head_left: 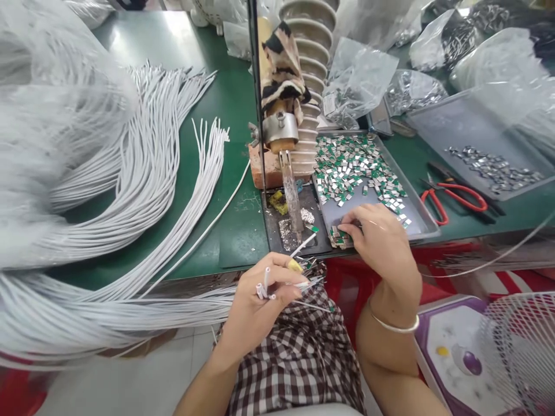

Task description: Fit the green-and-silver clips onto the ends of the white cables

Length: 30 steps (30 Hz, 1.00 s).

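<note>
My left hand [266, 300] is closed around several white cables [264, 289], their cut ends sticking out between the fingers. One cable points up from the hand towards the soldering iron [289, 190], and a small green circuit board [313, 229] lies at its tip. A yellow wrap [295, 265] covers one fingertip. My right hand [377, 234] reaches into the near left corner of a grey metal tray [427, 228]. Its thumb and forefinger pinch among the small circuit boards [340, 236] there; the exact piece is partly hidden by the fingers.
Long bundles of white cable [156, 167] cover the table's left side. Behind the iron rises a ribbed hose [307, 63], beside a brick [262, 167]. Red-handled pliers [455, 196] and a second tray [463, 127] with metal parts lie right. A fan [524, 346] stands below.
</note>
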Motion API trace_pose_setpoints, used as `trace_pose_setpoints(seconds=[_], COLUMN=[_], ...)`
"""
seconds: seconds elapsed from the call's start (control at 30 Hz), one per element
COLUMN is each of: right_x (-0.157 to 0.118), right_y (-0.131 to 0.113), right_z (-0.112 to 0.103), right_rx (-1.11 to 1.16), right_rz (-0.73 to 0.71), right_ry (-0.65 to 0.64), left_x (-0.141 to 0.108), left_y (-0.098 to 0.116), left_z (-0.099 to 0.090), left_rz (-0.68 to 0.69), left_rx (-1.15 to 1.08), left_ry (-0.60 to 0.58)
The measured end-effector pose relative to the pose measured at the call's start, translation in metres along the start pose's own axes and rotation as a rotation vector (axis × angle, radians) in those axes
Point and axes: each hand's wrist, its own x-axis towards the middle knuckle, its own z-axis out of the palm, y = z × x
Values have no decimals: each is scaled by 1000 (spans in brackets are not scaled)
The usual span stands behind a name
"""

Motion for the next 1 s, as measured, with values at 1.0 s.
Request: trace_pose_setpoints(seconds=[1.0], right_x=[-54], right_y=[-93], right_z=[12], right_rx=[1086], right_rz=[120], right_ry=[320], left_x=[27], left_y=[30], left_z=[12], left_rz=[-47], left_rx=[-25], left_ry=[255])
